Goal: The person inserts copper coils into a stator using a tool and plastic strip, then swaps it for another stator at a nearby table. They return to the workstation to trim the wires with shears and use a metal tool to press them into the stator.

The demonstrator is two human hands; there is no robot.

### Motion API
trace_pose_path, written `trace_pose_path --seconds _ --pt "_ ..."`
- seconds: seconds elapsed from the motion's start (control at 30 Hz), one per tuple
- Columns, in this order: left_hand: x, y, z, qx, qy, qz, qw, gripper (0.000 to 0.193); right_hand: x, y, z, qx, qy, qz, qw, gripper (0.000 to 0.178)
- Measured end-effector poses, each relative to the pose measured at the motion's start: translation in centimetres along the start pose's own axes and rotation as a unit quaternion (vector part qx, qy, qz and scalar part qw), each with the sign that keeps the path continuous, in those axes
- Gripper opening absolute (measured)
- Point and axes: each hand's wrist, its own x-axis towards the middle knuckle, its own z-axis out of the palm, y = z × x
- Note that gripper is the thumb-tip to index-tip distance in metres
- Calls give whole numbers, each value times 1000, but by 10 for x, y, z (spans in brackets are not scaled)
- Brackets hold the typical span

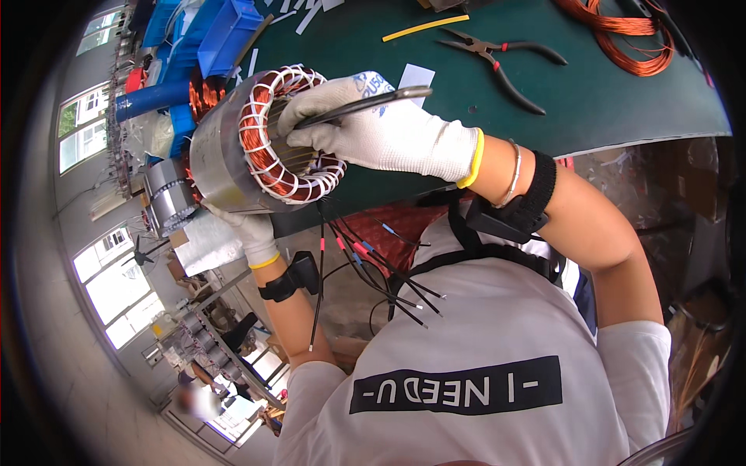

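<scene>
A motor stator (221, 155), a grey metal cylinder, lies on its side on the bench with its open end to the right. White cord laces the ring of copper windings (256, 136) at that end. My right hand (350, 124), in a white glove, is closed around a slim dark metal tool (365, 103); its fingertips are at the stator's opening. The tool's tip and exact kind are unclear. My gloved left hand (250, 233) grips the stator's near lower side, fingers partly hidden. Several black leads (353, 252) with pink and blue bands hang from the windings.
On the green bench (482, 101) lie pliers (489, 53) with dark handles, a yellow strip (425, 28), a white card (417, 78) and a copper wire coil (633, 46). Blue bins (225, 39) stand at far left. Another metal cylinder (169, 194) sits left of the stator.
</scene>
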Motion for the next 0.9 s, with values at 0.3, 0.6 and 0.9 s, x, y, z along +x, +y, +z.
trace_pose_path --seconds 0.3,0.6,0.9 --pt "6 -3 -12 84 -28 58 994 90 -6 -17 -13 -58 3 -57 997 18" --pt "-14 16 27 1 23 10 1000 87 -56 -38 -75 35 7 53 998 16" --pt "-15 -8 -4 -42 -4 7 999 70 -62 -49 -52 -133 11 -34 990 15"
